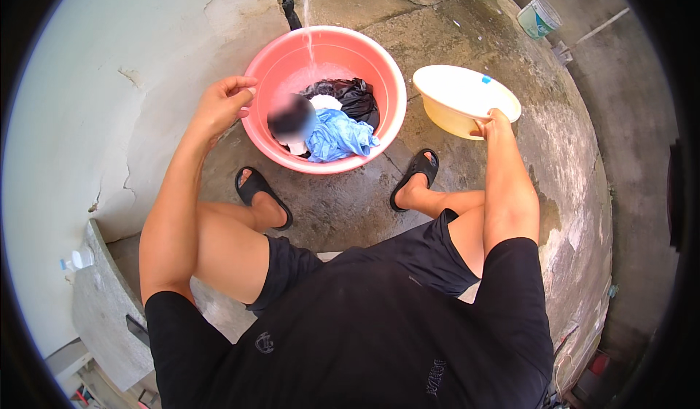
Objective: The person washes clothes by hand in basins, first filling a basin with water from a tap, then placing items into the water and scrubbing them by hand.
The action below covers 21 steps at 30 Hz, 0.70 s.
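A round pink plastic basin stands on the wet floor between my feet, with water falling into it from above. Inside lie a light blue garment, a black garment and some white cloth; a blurred patch hides part of the pile. My left hand is raised at the basin's left rim, fingers curled near the thumb, holding nothing that shows. In my right hand is the near rim of a pale yellow plastic basin, held to the right of the pink one. A small blue thing shows at its rim.
A cracked pale wall rises at the left, close to the pink basin. Behind it, a black pipe-like thing runs along the wall's foot. A white and green bucket stands at the upper right. Black sandals are on my feet.
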{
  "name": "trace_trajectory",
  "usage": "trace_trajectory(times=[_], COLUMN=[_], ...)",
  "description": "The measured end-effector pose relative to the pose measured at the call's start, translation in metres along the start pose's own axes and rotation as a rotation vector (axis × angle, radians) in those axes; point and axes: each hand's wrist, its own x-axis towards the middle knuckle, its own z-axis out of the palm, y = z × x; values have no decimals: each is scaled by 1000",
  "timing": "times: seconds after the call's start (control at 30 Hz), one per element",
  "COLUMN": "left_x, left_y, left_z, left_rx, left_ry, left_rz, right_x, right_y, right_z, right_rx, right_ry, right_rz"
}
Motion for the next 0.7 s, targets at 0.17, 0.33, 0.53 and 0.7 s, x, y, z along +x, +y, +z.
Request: trace_trajectory(times=[0.17, 0.33, 0.53, 0.7], left_x=[-8, 0, 3, 1], left_y=[4, 2, 10, 2], left_z=[-6, -1, 8, 0], left_rx=[53, 52, 101, 218], left_ry=[17, -48, -58, -83], left_rz=[-22, -14, -12, 8], right_x=[15, 42, -4, -91], right_y=[120, 199, 240, 180], right_z=[-28, -76, -55, 23], right_rx=[367, 644, 491, 109], right_ry=[192, 202, 346, 1], right_rz=[398, 354, 391, 470])
